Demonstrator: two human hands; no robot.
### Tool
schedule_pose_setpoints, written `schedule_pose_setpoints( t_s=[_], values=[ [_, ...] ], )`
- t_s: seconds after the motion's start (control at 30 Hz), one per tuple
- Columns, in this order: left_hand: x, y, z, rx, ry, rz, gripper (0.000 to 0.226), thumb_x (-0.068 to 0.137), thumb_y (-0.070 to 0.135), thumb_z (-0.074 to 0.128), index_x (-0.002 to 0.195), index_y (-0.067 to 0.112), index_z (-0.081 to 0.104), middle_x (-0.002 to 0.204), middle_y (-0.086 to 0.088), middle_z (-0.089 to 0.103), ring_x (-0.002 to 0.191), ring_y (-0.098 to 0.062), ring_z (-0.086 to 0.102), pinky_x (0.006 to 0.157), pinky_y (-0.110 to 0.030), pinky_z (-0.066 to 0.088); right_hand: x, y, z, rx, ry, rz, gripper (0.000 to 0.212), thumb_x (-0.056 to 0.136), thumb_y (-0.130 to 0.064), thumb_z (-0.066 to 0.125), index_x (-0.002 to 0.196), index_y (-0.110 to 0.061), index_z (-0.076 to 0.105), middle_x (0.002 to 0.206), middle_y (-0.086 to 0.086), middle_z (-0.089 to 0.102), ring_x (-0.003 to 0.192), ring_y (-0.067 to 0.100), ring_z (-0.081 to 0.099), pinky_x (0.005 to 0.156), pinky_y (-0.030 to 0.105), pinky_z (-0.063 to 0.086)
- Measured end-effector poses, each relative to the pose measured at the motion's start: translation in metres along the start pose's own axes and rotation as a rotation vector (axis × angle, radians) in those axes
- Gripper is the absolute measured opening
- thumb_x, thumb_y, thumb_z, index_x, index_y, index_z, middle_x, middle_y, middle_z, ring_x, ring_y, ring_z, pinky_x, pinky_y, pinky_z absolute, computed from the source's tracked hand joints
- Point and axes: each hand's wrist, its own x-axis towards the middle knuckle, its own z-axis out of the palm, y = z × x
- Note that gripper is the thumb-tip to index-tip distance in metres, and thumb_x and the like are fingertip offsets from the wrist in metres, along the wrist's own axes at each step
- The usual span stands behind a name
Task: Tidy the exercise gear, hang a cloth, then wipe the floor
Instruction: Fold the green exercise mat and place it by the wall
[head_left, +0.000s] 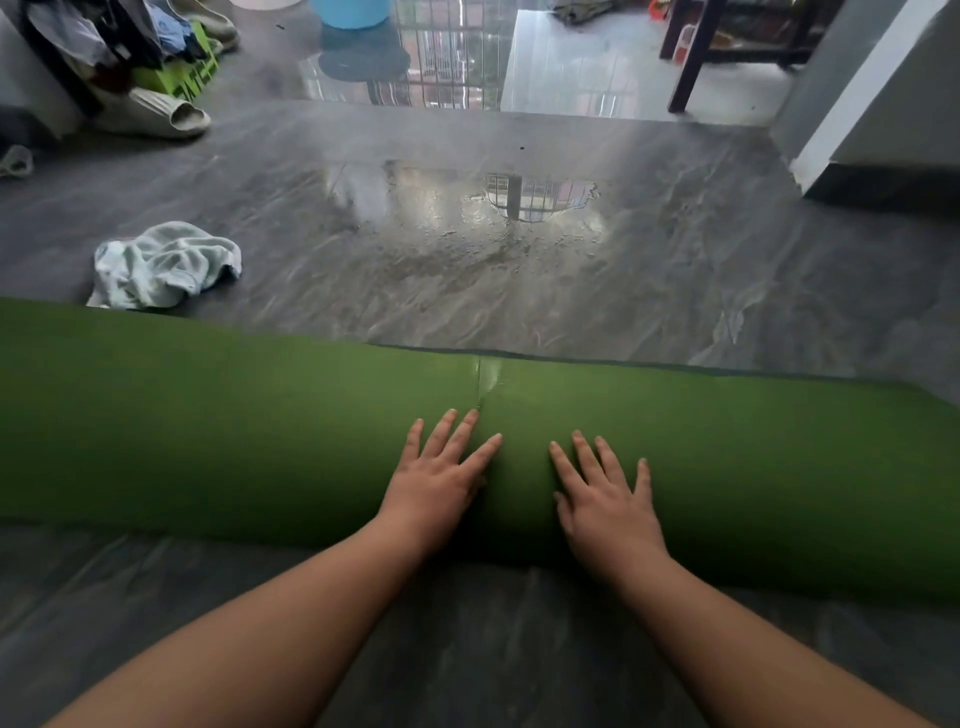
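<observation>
A green exercise mat (234, 426) lies rolled up across the grey floor, spanning the whole width of the view. My left hand (441, 475) and my right hand (605, 499) rest flat on top of the roll near its middle, fingers straight and spread. A crumpled pale cloth (166, 265) lies on the floor beyond the mat at the left. A puddle of water (498, 208) shines on the floor past the mat's middle.
Pale slippers (166, 117) and a pile of clothes over a green crate (176, 78) sit at the far left. A blue bucket (350, 11) stands at the back. A dark table leg (693, 57) and a white wall corner (852, 104) are at the right.
</observation>
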Motion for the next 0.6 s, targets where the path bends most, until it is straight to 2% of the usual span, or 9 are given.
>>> schedule_pose_setpoints(
  t_s=[0.03, 0.1, 0.13, 0.17, 0.2, 0.27, 0.33, 0.47, 0.6],
  values=[
    [0.000, -0.001, 0.003, -0.017, 0.010, 0.007, 0.056, 0.102, 0.041, 0.029, 0.153, 0.041, 0.007, 0.164, -0.003, -0.004, 0.151, -0.025, -0.007, 0.119, -0.054, -0.005, 0.002, 0.002, 0.004, 0.007, -0.012, 0.006, 0.058, 0.102, -0.047, 0.020, 0.153, -0.040, -0.007, 0.164, -0.006, -0.011, 0.151, 0.020, -0.012, 0.115, 0.063, -0.004],
    [-0.005, 0.004, 0.013, -0.042, 0.037, 0.032, 0.056, 0.093, 0.040, 0.033, 0.150, 0.036, 0.030, 0.161, -0.008, 0.024, 0.149, -0.028, 0.017, 0.118, -0.058, 0.008, 0.008, 0.006, 0.012, 0.020, -0.026, 0.018, 0.057, 0.102, -0.049, 0.019, 0.153, -0.041, -0.005, 0.164, -0.007, -0.009, 0.151, 0.019, -0.010, 0.116, 0.063, -0.004],
    [-0.009, 0.009, 0.017, -0.058, 0.019, 0.032, 0.058, 0.089, 0.041, 0.034, 0.146, 0.034, 0.038, 0.157, -0.007, 0.035, 0.146, -0.029, 0.026, 0.115, -0.061, 0.011, 0.011, 0.008, 0.014, 0.021, -0.036, 0.023, 0.057, 0.102, -0.050, 0.019, 0.154, -0.041, -0.004, 0.165, -0.007, -0.008, 0.151, 0.019, -0.010, 0.116, 0.062, -0.003],
    [-0.014, 0.014, 0.024, -0.064, 0.010, 0.006, 0.060, 0.087, 0.043, 0.034, 0.146, 0.034, 0.038, 0.156, -0.006, 0.036, 0.146, -0.029, 0.026, 0.113, -0.063, 0.010, 0.014, 0.009, 0.017, 0.018, -0.049, 0.029, 0.057, 0.102, -0.050, 0.018, 0.153, -0.042, -0.004, 0.165, -0.007, -0.008, 0.151, 0.019, -0.009, 0.116, 0.062, -0.003],
    [-0.019, 0.018, 0.029, -0.066, -0.028, -0.052, 0.060, 0.090, 0.046, 0.031, 0.149, 0.038, 0.030, 0.160, -0.003, 0.026, 0.149, -0.029, 0.017, 0.113, -0.065, 0.004, 0.016, 0.009, 0.020, 0.013, -0.062, 0.036, 0.056, 0.102, -0.051, 0.018, 0.153, -0.043, -0.004, 0.165, -0.007, -0.007, 0.151, 0.019, -0.009, 0.116, 0.063, -0.003],
    [-0.020, 0.021, 0.042, -0.085, -0.064, -0.204, 0.059, 0.096, 0.055, 0.018, 0.151, 0.047, -0.003, 0.160, 0.004, -0.014, 0.149, -0.027, -0.015, 0.108, -0.070, -0.016, 0.019, 0.008, 0.025, 0.007, -0.074, 0.062, 0.056, 0.102, -0.051, 0.018, 0.153, -0.044, -0.004, 0.165, -0.008, -0.007, 0.151, 0.020, -0.008, 0.115, 0.064, -0.002],
    [-0.016, 0.021, 0.047, -0.133, -0.128, -0.264, 0.060, 0.097, 0.060, 0.011, 0.147, 0.048, -0.019, 0.152, 0.007, -0.033, 0.144, -0.025, -0.031, 0.104, -0.071, -0.020, 0.020, 0.004, 0.028, 0.020, -0.072, 0.084, 0.057, 0.101, -0.051, 0.017, 0.153, -0.043, -0.006, 0.164, -0.008, -0.011, 0.151, 0.020, -0.012, 0.114, 0.066, -0.004],
    [-0.010, 0.017, 0.055, -0.204, -0.196, -0.237, 0.063, 0.096, 0.063, 0.010, 0.147, 0.046, -0.023, 0.155, 0.006, -0.035, 0.141, -0.022, -0.035, 0.104, -0.073, -0.016, 0.004, 0.000, 0.035, 0.010, -0.017, 0.060, 0.063, 0.098, -0.056, 0.015, 0.151, -0.040, -0.015, 0.158, -0.009, -0.025, 0.148, 0.020, -0.023, 0.113, 0.064, -0.014],
    [-0.010, 0.018, 0.062, -0.166, -0.178, -0.232, 0.066, 0.095, 0.064, 0.011, 0.145, 0.044, -0.027, 0.155, 0.004, -0.036, 0.140, -0.024, -0.038, 0.103, -0.073, -0.017, -0.004, 0.009, 0.052, -0.022, -0.029, 0.053, 0.065, 0.096, -0.058, 0.011, 0.150, -0.040, -0.018, 0.160, -0.007, -0.023, 0.147, 0.019, -0.024, 0.113, 0.061, -0.016]
  ],
)
